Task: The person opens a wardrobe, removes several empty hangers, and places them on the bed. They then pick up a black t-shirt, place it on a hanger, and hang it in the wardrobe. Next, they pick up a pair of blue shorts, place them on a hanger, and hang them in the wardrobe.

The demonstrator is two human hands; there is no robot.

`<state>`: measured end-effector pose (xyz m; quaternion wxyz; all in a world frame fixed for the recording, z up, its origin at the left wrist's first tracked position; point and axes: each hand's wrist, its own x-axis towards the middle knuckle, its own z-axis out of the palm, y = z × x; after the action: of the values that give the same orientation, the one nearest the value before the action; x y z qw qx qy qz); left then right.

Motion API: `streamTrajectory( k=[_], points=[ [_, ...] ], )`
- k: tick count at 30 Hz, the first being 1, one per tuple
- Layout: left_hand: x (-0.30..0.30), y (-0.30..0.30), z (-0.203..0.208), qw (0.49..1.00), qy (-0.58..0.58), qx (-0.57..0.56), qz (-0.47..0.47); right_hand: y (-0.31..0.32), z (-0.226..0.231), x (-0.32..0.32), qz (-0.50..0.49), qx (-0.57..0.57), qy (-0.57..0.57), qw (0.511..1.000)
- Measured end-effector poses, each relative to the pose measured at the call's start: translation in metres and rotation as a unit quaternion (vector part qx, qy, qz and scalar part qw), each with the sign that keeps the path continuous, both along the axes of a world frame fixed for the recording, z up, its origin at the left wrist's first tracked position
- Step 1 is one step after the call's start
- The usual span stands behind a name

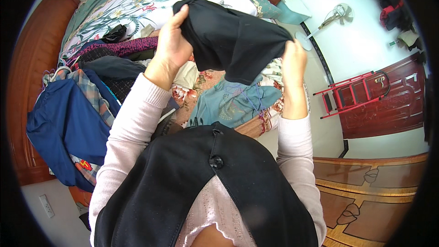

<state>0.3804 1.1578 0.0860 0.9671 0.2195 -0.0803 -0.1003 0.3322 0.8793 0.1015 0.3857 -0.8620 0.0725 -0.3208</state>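
A piece of black clothing [233, 39] is stretched between my two raised hands above the bed; its exact kind is not clear. My left hand [173, 48] is closed on its upper left edge, thumb on top. At the opposite end, my right hand [294, 61] pinches a bunched corner. The lower edge hangs in folds. Beneath it, a blue-green garment [235, 103] with purple cord or hanger parts lies on a flowered orange-brown cloth [183, 93]. To the left is a heap with dark clothes [112, 68], a plaid garment [89, 91] and a navy blue one [68, 119].
The bed [114, 11] has a white flowered cover with a green border. A wooden headboard [41, 64] stands at left. On the right are a standing fan [338, 16], a red stepladder [354, 93] against a carved door [398, 110], and a wooden cabinet [375, 196].
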Motion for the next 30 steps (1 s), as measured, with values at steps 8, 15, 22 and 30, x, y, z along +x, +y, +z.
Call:
streamTrajectory(
  k=[8,15,22,30],
  points=[
    [0.019,0.022,-0.02,0.993,0.046,0.094,0.049,-0.051,0.023,0.0,0.132,0.479,-0.094,0.863],
    [0.013,0.024,-0.016,0.974,-0.006,0.212,0.078,-0.079,0.038,-0.008,0.163,0.487,-0.093,0.853],
    [0.009,0.021,-0.012,0.983,-0.047,0.16,0.083,-0.06,0.044,-0.028,0.188,0.465,-0.105,0.859],
    [0.035,0.021,-0.064,0.942,-0.112,-0.208,-0.238,0.027,-0.034,-0.06,0.529,-0.072,0.393,0.749]
  ],
)
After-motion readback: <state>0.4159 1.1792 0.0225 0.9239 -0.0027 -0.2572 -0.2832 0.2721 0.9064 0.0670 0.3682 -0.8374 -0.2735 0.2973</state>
